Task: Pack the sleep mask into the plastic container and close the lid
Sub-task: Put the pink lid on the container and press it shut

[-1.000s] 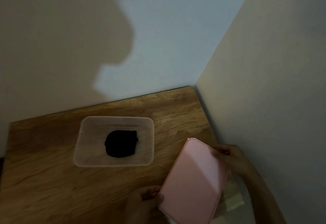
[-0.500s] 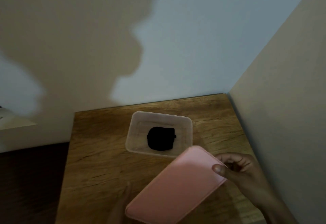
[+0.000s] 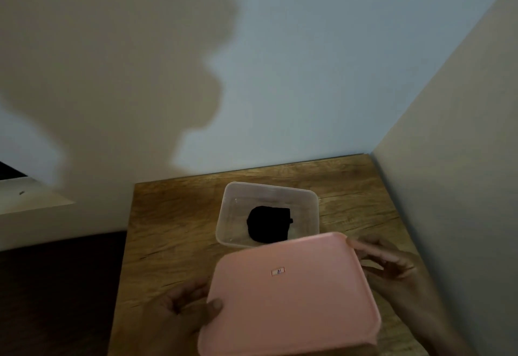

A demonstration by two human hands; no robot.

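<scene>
A clear rectangular plastic container [image 3: 269, 215] stands open on the wooden table [image 3: 173, 229], near the corner where the two walls meet. Inside it, on the bottom, lies the black folded sleep mask [image 3: 269, 224]. In front of the container, a flat pink plastic lid [image 3: 288, 297] is held above the table, its far edge overlapping the container's near rim. The left hand [image 3: 185, 311] grips the lid's left edge, and the right hand [image 3: 392, 268] holds its right edge with fingers spread.

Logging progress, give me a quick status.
Left hand and right hand grip pink lid. Sleep mask in open container. Nothing in the way.
</scene>
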